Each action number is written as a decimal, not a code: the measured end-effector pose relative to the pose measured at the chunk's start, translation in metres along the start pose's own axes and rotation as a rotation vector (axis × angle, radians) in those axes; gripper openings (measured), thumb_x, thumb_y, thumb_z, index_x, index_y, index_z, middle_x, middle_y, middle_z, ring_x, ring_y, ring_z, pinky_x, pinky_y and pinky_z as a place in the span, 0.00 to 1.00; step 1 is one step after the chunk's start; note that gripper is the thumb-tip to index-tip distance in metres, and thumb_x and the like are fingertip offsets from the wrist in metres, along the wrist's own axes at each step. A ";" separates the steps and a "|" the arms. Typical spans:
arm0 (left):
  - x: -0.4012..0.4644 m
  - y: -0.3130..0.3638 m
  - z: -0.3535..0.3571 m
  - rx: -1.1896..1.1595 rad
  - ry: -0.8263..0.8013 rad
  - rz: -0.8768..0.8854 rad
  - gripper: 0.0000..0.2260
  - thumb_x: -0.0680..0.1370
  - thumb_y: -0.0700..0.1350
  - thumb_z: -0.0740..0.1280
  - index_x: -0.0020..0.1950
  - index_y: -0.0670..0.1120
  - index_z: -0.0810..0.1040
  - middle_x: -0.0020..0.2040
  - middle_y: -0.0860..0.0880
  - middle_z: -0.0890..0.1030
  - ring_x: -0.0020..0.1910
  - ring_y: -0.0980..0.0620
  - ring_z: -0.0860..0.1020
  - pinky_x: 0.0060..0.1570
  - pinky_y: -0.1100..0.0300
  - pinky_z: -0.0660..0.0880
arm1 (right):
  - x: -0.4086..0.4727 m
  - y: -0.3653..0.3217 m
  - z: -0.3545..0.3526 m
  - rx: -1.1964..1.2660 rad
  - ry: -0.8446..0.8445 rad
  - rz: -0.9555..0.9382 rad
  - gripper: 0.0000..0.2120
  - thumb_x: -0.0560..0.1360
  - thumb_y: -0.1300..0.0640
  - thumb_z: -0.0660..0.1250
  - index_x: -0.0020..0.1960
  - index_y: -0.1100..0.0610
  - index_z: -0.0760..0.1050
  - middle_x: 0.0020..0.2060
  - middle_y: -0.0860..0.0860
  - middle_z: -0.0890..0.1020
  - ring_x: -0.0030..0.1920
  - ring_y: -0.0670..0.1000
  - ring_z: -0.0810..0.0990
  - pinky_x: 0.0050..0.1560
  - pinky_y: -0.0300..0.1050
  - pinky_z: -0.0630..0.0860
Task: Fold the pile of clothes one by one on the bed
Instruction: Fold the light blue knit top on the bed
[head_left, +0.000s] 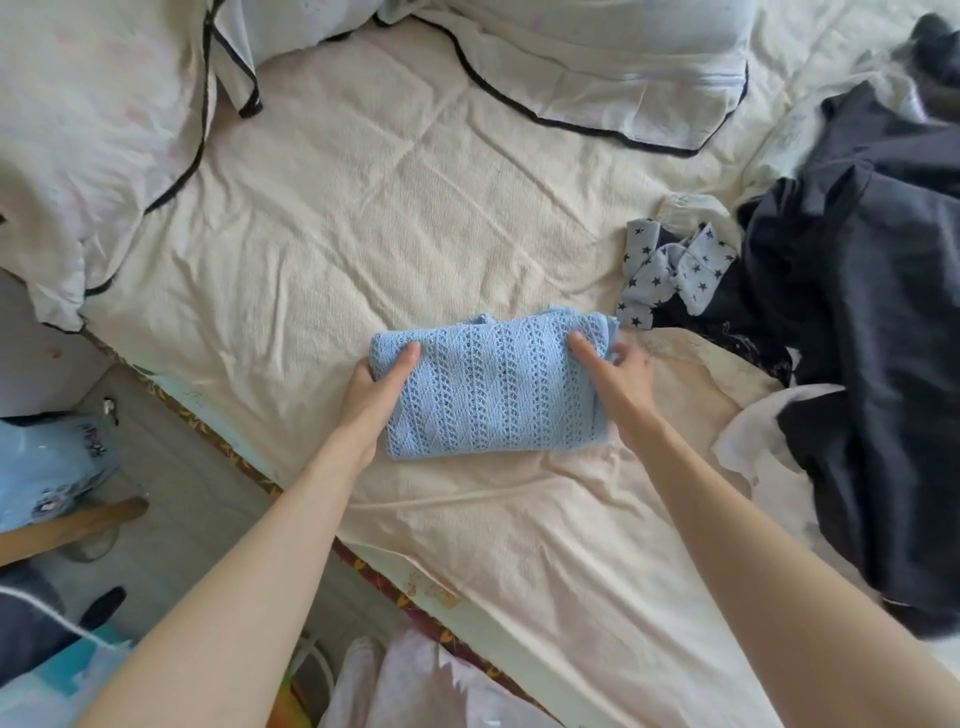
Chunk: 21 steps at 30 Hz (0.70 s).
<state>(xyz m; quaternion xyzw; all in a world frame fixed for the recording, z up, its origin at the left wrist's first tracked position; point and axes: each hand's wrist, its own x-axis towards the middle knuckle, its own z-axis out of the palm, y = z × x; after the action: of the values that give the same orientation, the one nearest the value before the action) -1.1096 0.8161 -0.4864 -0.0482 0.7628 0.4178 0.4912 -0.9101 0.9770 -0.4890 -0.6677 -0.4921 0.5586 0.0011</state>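
We've got the blue knit top (493, 387) folded into a compact rectangle at centre frame, lying on the cream sheet of the bed (363, 208). Our left hand (376, 389) holds its left edge, thumb on top of the knit and the other fingers tucked under or behind the edge, so it's clamped on the fabric. Our right hand (621, 374) does the same on the right edge: thumb pressed on top, fingers curled round the side. Both hands sit at the top corners of the bundle, w/ the garment spanning between them and reaching down toward our wrists.

Why held like this, prob.: gripping both short sides keeps the layers from sliding apart, so the stack can be squared up or lifted as one piece w/o unfolding. That's our guess, not something shown.

The unfolded pile (857, 312) sits at right of frame, mostly dark navy fabric, w/ a star-print piece (670, 270) at its left edge, just up-right of the blue top & near our right hand. A cream garment (691, 374) lies flat right beside the blue top, under our right forearm; a white piece (753, 431) pokes out below the dark cloth. Pillows w/ black piping (597, 67) fill the top of frame. So several items look left to fold; this one appears about done.
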 end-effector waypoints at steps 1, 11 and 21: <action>-0.001 -0.003 -0.002 -0.021 -0.047 0.013 0.22 0.68 0.62 0.70 0.56 0.52 0.74 0.50 0.56 0.82 0.49 0.58 0.80 0.45 0.63 0.75 | -0.005 0.003 -0.002 0.103 -0.079 0.014 0.35 0.71 0.39 0.68 0.69 0.60 0.66 0.64 0.57 0.73 0.63 0.56 0.74 0.65 0.59 0.71; -0.016 -0.001 -0.014 -0.171 -0.153 0.078 0.12 0.75 0.48 0.69 0.56 0.46 0.77 0.47 0.52 0.85 0.47 0.55 0.83 0.39 0.64 0.78 | -0.035 0.008 -0.009 0.272 -0.198 0.027 0.12 0.77 0.63 0.65 0.59 0.65 0.75 0.54 0.60 0.82 0.54 0.59 0.81 0.56 0.59 0.77; -0.102 0.018 -0.042 -0.081 -0.146 0.143 0.08 0.73 0.48 0.72 0.51 0.52 0.77 0.48 0.51 0.83 0.45 0.54 0.83 0.38 0.60 0.78 | -0.138 0.009 -0.018 0.302 -0.151 -0.021 0.05 0.73 0.66 0.67 0.48 0.61 0.79 0.49 0.60 0.83 0.49 0.58 0.82 0.53 0.56 0.78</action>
<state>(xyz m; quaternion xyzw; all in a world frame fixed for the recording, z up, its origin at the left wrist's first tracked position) -1.0960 0.7644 -0.3877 0.0171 0.7089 0.4847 0.5122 -0.8756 0.8912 -0.3844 -0.6109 -0.4082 0.6747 0.0700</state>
